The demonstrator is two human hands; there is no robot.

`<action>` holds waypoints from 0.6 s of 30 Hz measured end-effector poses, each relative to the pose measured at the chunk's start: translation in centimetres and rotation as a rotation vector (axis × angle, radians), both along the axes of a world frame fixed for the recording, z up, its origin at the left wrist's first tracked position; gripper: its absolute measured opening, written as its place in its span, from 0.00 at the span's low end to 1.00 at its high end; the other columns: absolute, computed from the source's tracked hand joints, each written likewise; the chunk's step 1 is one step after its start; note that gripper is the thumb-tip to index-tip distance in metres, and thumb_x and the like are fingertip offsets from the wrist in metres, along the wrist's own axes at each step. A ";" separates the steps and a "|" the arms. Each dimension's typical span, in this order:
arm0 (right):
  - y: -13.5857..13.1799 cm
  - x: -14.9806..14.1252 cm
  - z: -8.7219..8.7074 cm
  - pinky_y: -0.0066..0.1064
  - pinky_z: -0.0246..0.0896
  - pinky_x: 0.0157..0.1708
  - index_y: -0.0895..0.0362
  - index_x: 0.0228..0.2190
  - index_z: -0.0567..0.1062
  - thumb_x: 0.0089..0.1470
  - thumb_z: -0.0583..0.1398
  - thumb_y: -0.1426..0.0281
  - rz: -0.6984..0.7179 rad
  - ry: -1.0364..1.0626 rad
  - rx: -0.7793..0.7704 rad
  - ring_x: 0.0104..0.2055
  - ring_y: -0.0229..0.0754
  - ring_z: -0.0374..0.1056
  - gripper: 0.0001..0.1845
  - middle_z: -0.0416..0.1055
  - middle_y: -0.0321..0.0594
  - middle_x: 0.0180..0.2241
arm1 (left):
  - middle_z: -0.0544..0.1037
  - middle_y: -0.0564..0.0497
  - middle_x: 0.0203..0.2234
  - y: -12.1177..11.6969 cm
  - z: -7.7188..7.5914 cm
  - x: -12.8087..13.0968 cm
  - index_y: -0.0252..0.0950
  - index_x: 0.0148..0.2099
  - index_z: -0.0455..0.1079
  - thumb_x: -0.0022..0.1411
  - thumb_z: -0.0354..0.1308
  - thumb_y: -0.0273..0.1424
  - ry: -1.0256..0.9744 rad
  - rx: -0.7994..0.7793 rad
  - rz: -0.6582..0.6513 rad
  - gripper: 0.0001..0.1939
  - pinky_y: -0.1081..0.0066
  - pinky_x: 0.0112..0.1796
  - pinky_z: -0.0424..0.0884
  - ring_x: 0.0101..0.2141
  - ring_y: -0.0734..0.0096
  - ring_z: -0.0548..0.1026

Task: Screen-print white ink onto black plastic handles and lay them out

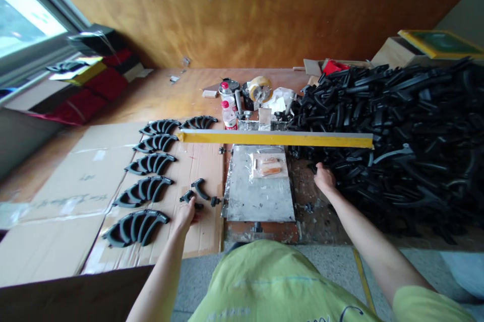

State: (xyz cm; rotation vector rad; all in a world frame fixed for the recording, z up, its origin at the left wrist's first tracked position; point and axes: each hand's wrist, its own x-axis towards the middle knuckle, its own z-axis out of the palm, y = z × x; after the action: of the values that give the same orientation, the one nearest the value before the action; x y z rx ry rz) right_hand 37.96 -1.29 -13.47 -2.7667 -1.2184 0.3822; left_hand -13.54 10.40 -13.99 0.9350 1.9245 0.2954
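Note:
On the cardboard at left, my left hand is closed around a black curved plastic handle, partly covered by the fingers. Just beyond it lies a similar handle. Rows of nested black curved handles fan out to the left of this hand. At the left edge of a large pile of black plastic parts, my right hand has its fingers pinched on a dark plastic part, of which only a bit shows. A grey flat plate lies between my hands.
Across the plate's far side runs a yellow and grey bar. A small bag rests on the plate. Behind stand red-capped bottles and a tape roll. Cardboard covers the left; boxes sit by the window.

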 end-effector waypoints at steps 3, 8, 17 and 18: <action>0.2 -2.4 0.5 0.37 0.62 0.45 0.58 0.45 0.74 0.53 0.60 0.75 0.127 0.069 0.171 0.45 0.48 0.69 0.16 0.74 0.48 0.42 | 0.68 0.48 0.09 0.7 0.0 0.1 0.36 0.23 0.66 0.55 0.53 0.52 0.024 -0.014 -0.085 0.23 0.70 0.15 0.62 0.13 0.62 0.69; 4.7 -9.6 2.6 0.39 0.60 0.46 0.55 0.43 0.77 0.56 0.58 0.75 0.662 0.072 0.510 0.44 0.46 0.66 0.13 0.74 0.43 0.41 | 0.66 0.52 0.09 3.9 4.3 2.7 0.35 0.25 0.68 0.52 0.58 0.51 -0.005 0.060 -0.249 0.23 0.76 0.14 0.57 0.11 0.71 0.64; 8.4 -13.8 3.1 0.39 0.59 0.46 0.55 0.41 0.78 0.60 0.55 0.71 0.884 -0.023 0.404 0.47 0.48 0.62 0.12 0.73 0.45 0.38 | 0.72 0.53 0.20 4.2 20.5 14.7 0.31 0.51 0.68 0.65 0.45 0.47 -0.792 0.731 -0.254 0.26 0.77 0.22 0.65 0.18 0.78 0.67; 8.0 -13.5 3.4 0.40 0.58 0.48 0.55 0.43 0.77 0.60 0.54 0.72 0.895 -0.025 0.405 0.49 0.48 0.62 0.13 0.73 0.46 0.42 | 0.72 0.53 0.20 3.6 21.0 15.1 0.32 0.52 0.68 0.65 0.44 0.47 -0.809 0.723 -0.256 0.26 0.77 0.22 0.65 0.18 0.77 0.67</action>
State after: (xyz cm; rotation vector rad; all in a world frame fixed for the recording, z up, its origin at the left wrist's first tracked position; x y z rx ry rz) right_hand 24.48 6.75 -10.12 -1.7727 -2.1912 0.1205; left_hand 1.59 13.99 6.97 1.2472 0.9282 1.0763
